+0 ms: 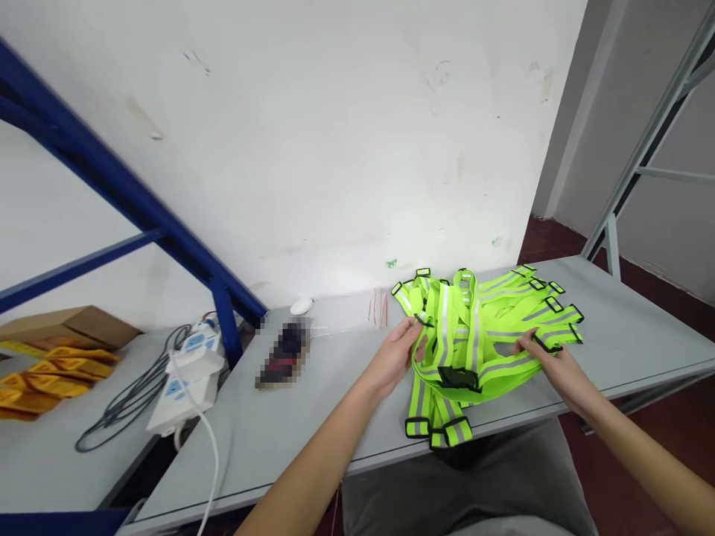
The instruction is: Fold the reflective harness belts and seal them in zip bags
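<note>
A heap of neon-yellow reflective straps (491, 313) with grey stripes and black buckles lies at the right of the grey table, in front of me. My left hand (399, 353) grips a reflective strap at the heap's left side, fingers closed round its edge. On the right, my right hand (550, 361) pinches the same kind of strap near a black slider. Between the hands a band curves toward me with a black clip buckle (459, 378) at its front. Several strap ends with black sliders (439, 430) hang near the table's front edge.
A white oval object (302, 306), a blurred-out item (284, 353) and a clear plastic bag (357, 313) lie left of the heap. Farther left are white power adapters (193, 372), a dark cable (131, 398), orange straps (53, 380) and a cardboard box (78, 327). Blue frame bars (139, 205) slope alongside.
</note>
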Tool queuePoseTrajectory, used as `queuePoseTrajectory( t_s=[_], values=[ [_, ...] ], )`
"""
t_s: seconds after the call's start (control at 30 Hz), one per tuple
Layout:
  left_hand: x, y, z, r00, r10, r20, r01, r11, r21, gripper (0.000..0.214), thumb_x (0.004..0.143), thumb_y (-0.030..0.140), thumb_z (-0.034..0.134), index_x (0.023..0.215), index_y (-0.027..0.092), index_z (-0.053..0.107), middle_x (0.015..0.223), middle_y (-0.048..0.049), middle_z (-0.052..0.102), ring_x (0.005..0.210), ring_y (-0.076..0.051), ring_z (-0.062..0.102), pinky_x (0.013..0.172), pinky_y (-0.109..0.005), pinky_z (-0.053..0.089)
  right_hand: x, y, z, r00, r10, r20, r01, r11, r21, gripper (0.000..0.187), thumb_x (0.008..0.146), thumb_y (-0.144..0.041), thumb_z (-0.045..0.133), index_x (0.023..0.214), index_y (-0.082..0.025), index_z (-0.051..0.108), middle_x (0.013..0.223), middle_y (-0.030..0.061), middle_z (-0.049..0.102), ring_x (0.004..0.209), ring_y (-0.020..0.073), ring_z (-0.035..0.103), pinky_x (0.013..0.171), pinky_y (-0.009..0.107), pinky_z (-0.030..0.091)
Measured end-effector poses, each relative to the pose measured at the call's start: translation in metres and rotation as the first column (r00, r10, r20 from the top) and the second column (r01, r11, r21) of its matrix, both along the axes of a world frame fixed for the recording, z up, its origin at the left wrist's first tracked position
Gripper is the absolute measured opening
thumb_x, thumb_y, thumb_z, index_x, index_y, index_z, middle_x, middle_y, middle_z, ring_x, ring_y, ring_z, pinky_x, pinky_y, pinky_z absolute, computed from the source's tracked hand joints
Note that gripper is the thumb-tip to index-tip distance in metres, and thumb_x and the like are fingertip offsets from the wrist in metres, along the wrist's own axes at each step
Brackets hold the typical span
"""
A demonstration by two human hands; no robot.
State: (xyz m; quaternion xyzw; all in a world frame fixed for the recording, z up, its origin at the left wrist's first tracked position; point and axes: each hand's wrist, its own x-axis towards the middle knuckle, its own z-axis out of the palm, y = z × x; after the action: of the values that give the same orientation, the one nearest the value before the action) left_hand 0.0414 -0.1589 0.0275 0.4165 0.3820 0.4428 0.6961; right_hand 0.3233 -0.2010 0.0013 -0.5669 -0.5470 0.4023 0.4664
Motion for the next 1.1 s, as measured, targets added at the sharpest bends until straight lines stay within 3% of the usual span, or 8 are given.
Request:
queuePoseTrajectory(
  t_s=[0.13,0.3,0.43,0.53,0.63,0.87,0.97,1.1],
  values=[
    [0.021,0.000,-0.003,0.969,-0.003,-0.247,0.020,0.997,0.069,0.032,0.085,0.050,0.056,0.089,0.020,0.047,0.062,0.0079,0.035,0.051,-0.007,0.033,0.051,-0.021,0.027,-0.022,0.007,-0.004,0.997,0.012,-0.082,-0.009,0.999,0.034,0.029,0.085,-0.050,0.056,0.077,-0.023,0.049,0.062,-0.0029,0.052,0.065,0.0177,0.053,0.070,0.030,0.044],
    [0.033,-0.011,-0.011,0.828,0.116,-0.549,0.061,0.954,0.294,0.039,0.091,0.050,0.045,0.119,0.023,0.044,0.086,-0.0006,0.056,0.075,-0.016,0.054,0.068,-0.028,0.042,-0.055,0.016,-0.005,0.996,0.017,0.090,-0.029,0.991,0.134,0.037,0.078,-0.047,0.065,0.100,-0.025,0.046,0.080,-0.0009,0.055,0.070,0.0173,0.053,0.063,0.028,0.045],
    [0.035,-0.030,-0.020,0.618,0.207,-0.758,0.353,0.789,0.503,0.047,0.091,0.042,0.048,0.132,0.022,0.039,0.129,-0.0108,0.051,0.118,-0.026,0.047,0.098,-0.040,0.038,-0.067,0.019,-0.008,0.995,0.043,0.085,-0.056,0.985,0.162,0.036,0.083,-0.048,0.060,0.106,-0.025,0.045,0.090,0.0015,0.057,0.080,0.0182,0.055,0.070,0.029,0.046],
    [0.037,-0.042,-0.030,0.374,0.294,-0.880,0.634,0.611,0.474,0.046,0.094,0.035,0.042,0.138,0.022,0.037,0.125,-0.0115,0.056,0.116,-0.028,0.047,0.097,-0.044,0.036,-0.061,0.016,-0.017,0.999,-0.052,-0.012,0.053,0.990,0.129,0.029,0.088,-0.050,0.051,0.102,-0.025,0.048,0.081,-0.0003,0.054,0.072,0.0162,0.053,0.067,0.028,0.045],
    [0.038,-0.047,-0.037,0.214,0.382,-0.899,0.761,0.512,0.399,0.047,0.097,0.034,0.035,0.142,0.021,0.034,0.123,-0.0121,0.059,0.113,-0.028,0.048,0.097,-0.047,0.032,-0.046,0.007,-0.031,0.994,-0.086,-0.066,0.093,0.989,0.116,0.030,0.088,-0.051,0.051,0.102,-0.026,0.050,0.071,-0.0021,0.051,0.062,0.0157,0.050,0.059,0.028,0.043],
    [0.031,-0.041,-0.046,0.240,0.349,-0.906,0.831,0.409,0.378,0.060,0.092,0.054,0.041,0.144,0.026,0.031,0.133,-0.0088,0.055,0.117,-0.027,0.047,0.109,-0.054,0.015,-0.004,-0.008,-0.058,0.982,-0.187,0.018,0.186,0.981,0.051,0.029,0.088,-0.051,0.050,0.102,-0.025,0.047,0.058,-0.0037,0.053,0.059,0.0196,0.054,0.066,0.034,0.046],
    [0.030,-0.040,-0.045,0.240,0.341,-0.909,0.857,0.366,0.364,0.063,0.089,0.055,0.047,0.143,0.028,0.031,0.133,-0.0077,0.054,0.120,-0.028,0.044,0.110,-0.056,0.009,0.000,-0.004,-0.059,0.982,-0.177,0.062,0.175,0.984,0.034,0.037,0.088,-0.053,0.050,0.110,-0.024,0.046,0.056,-0.0045,0.052,0.058,0.0200,0.055,0.065,0.034,0.047],
    [0.034,-0.041,-0.037,0.169,0.425,-0.889,0.865,0.368,0.340,0.056,0.087,0.047,0.053,0.139,0.031,0.040,0.130,-0.0101,0.051,0.117,-0.030,0.045,0.108,-0.056,0.017,-0.011,-0.002,-0.048,0.968,-0.155,0.199,0.152,0.988,0.032,0.046,0.088,-0.055,0.048,0.120,-0.022,0.047,0.064,-0.0022,0.056,0.059,0.0194,0.057,0.062,0.033,0.049]
  ],
)
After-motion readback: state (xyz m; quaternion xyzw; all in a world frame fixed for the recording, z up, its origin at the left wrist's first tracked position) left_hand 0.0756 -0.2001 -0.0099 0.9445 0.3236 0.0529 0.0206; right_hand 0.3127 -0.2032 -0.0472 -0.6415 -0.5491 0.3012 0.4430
